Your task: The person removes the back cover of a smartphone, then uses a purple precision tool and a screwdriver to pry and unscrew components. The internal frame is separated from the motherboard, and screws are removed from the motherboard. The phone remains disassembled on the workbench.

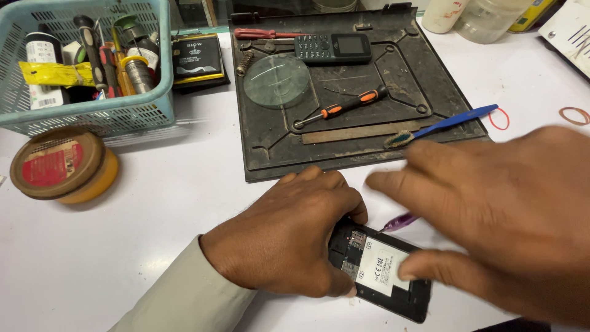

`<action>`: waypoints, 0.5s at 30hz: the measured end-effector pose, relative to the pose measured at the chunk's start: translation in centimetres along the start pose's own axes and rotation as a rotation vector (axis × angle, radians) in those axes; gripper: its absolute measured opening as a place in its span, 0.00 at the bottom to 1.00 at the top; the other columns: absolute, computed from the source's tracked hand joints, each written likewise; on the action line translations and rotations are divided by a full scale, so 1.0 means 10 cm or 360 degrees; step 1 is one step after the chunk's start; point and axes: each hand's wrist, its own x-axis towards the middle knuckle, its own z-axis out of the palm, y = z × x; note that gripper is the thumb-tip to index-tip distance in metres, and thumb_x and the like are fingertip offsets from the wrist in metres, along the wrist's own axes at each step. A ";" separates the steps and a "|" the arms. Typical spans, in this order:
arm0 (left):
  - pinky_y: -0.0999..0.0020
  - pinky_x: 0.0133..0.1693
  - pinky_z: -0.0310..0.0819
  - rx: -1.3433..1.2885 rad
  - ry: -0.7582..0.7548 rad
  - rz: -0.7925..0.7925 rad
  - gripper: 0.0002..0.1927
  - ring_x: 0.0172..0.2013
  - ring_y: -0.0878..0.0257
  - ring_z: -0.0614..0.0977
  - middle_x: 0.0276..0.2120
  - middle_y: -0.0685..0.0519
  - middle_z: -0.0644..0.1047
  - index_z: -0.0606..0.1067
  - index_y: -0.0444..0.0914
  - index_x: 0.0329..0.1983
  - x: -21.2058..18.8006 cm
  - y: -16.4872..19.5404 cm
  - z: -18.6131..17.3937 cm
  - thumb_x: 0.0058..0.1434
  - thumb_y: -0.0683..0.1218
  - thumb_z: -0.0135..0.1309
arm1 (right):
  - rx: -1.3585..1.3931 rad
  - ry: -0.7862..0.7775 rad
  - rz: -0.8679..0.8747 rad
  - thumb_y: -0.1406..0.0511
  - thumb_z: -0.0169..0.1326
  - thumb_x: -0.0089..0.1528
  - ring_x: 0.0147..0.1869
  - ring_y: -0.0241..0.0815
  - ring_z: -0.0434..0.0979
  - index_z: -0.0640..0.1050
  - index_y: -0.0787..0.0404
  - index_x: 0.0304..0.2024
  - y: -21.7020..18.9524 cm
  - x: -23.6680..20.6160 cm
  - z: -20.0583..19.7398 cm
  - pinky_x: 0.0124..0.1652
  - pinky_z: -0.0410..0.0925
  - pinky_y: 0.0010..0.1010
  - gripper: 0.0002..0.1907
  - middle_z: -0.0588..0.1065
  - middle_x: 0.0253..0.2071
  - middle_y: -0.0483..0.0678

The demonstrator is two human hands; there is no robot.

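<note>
A black phone (384, 276) lies back-up on the white table with its cover off and a white-labelled battery showing. My left hand (289, 237) grips the phone's left end, thumb on its near edge. My right hand (491, 209) hovers blurred over the phone's right side, fingers spread, thumb touching the battery. A purple pen tip (399, 222) pokes out beneath the right hand; whether that hand holds it is hidden.
A black work mat (270, 154) carries a keypad phone (332, 48), round glass lens (276, 81), orange-handled screwdriver (341, 109), metal strip and blue toothbrush (445, 125). A teal basket of tools (86, 117) and a round tin (58, 165) stand left. Rubber bands (574, 115) lie right.
</note>
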 end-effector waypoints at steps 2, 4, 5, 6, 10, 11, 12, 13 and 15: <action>0.60 0.44 0.67 -0.0003 -0.0032 -0.0026 0.30 0.42 0.56 0.75 0.37 0.52 0.76 0.78 0.40 0.41 0.01 0.00 -0.01 0.35 0.56 0.72 | -0.0171 -0.0306 0.0160 0.43 0.49 0.56 0.46 0.31 0.81 0.75 0.38 0.53 0.02 0.03 -0.03 0.34 0.73 0.33 0.25 0.74 0.45 0.29; 0.60 0.44 0.67 -0.0031 -0.0087 -0.0050 0.31 0.43 0.56 0.74 0.37 0.52 0.75 0.78 0.40 0.42 0.02 0.01 -0.02 0.35 0.56 0.72 | -0.0343 -0.0608 0.0323 0.42 0.45 0.61 0.47 0.30 0.81 0.73 0.35 0.50 0.04 0.06 -0.04 0.36 0.74 0.32 0.19 0.74 0.45 0.26; 0.60 0.44 0.67 -0.0046 -0.0114 -0.0062 0.31 0.43 0.56 0.74 0.37 0.51 0.75 0.78 0.40 0.42 0.03 0.01 -0.02 0.36 0.56 0.72 | -0.0305 -0.0526 0.0271 0.45 0.45 0.61 0.46 0.30 0.81 0.73 0.36 0.48 0.04 0.06 -0.03 0.35 0.74 0.33 0.16 0.74 0.44 0.27; 0.60 0.45 0.67 -0.0034 -0.0088 -0.0041 0.30 0.43 0.56 0.74 0.37 0.51 0.75 0.78 0.39 0.42 0.02 0.01 -0.02 0.36 0.56 0.72 | -0.0268 -0.0446 0.0217 0.47 0.46 0.61 0.44 0.31 0.82 0.74 0.36 0.46 0.04 0.05 -0.03 0.34 0.73 0.33 0.14 0.75 0.43 0.29; 0.59 0.45 0.66 -0.0012 -0.0068 -0.0027 0.30 0.43 0.56 0.74 0.37 0.51 0.75 0.78 0.39 0.42 0.01 0.01 -0.01 0.36 0.56 0.71 | 0.0132 0.0354 -0.0243 0.56 0.52 0.57 0.38 0.35 0.82 0.78 0.42 0.42 0.02 -0.03 0.07 0.25 0.70 0.34 0.11 0.76 0.40 0.37; 0.59 0.45 0.66 -0.0013 -0.0083 -0.0037 0.30 0.43 0.56 0.74 0.37 0.51 0.75 0.78 0.39 0.42 0.01 0.01 -0.01 0.36 0.56 0.71 | 0.0132 0.0399 -0.0273 0.56 0.52 0.57 0.38 0.35 0.81 0.78 0.42 0.42 0.03 -0.04 0.09 0.25 0.70 0.34 0.11 0.76 0.40 0.37; 0.60 0.45 0.66 -0.0008 -0.0065 -0.0033 0.30 0.43 0.56 0.74 0.37 0.51 0.75 0.78 0.39 0.42 0.01 0.01 -0.01 0.36 0.56 0.71 | 0.0088 0.0305 -0.0207 0.56 0.53 0.57 0.38 0.34 0.81 0.78 0.41 0.42 0.04 -0.05 0.11 0.25 0.70 0.34 0.11 0.75 0.41 0.37; 0.60 0.45 0.67 -0.0003 -0.0048 -0.0028 0.31 0.43 0.56 0.74 0.37 0.51 0.75 0.78 0.39 0.42 0.01 0.01 -0.01 0.35 0.56 0.71 | 0.0044 0.0178 -0.0121 0.56 0.53 0.56 0.38 0.34 0.81 0.78 0.41 0.42 0.06 -0.05 0.13 0.25 0.70 0.34 0.11 0.75 0.41 0.37; 0.60 0.45 0.67 -0.0004 -0.0061 -0.0048 0.31 0.43 0.55 0.74 0.37 0.51 0.76 0.78 0.39 0.42 0.01 0.02 -0.01 0.35 0.56 0.71 | -0.0075 -0.0075 0.0037 0.56 0.54 0.56 0.39 0.34 0.80 0.79 0.41 0.42 0.11 -0.06 0.14 0.25 0.70 0.33 0.11 0.74 0.41 0.37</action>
